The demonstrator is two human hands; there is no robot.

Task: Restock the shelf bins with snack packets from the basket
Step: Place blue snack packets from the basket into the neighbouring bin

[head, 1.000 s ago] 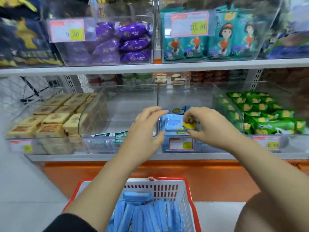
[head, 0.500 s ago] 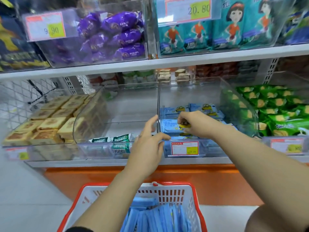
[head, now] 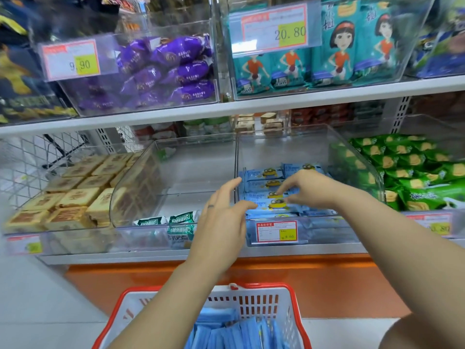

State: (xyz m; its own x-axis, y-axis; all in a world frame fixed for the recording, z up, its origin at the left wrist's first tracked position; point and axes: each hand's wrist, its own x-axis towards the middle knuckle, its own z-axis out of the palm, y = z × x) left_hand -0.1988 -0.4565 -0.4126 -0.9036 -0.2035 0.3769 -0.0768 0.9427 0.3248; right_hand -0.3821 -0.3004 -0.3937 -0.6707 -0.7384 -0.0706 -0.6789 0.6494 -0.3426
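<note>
The lower shelf (head: 176, 258) carries a row of clear bins. The bin (head: 289, 152) right of centre is partly filled, its back half bare, so there is room for more. Below the shelf's front edge stands the basket (head: 266, 286), its spare packets (head: 226, 331) packed on edge within easy reach.

The left hand (head: 224, 222) is at the bin's front left corner, fingers straight and spread, holding nothing, likely there to steady the stack. I cannot tell whether it touches the wall.

The right hand (head: 309, 190) reaches over the front edge, and its bent fingertips and thumb pinch the top packet (head: 275, 196), probably squaring it up.

The blue packets (head: 264, 173) lie flat in overlapping rows toward the bin's front, glossy, each printed with a yellow goggled figure.
</note>
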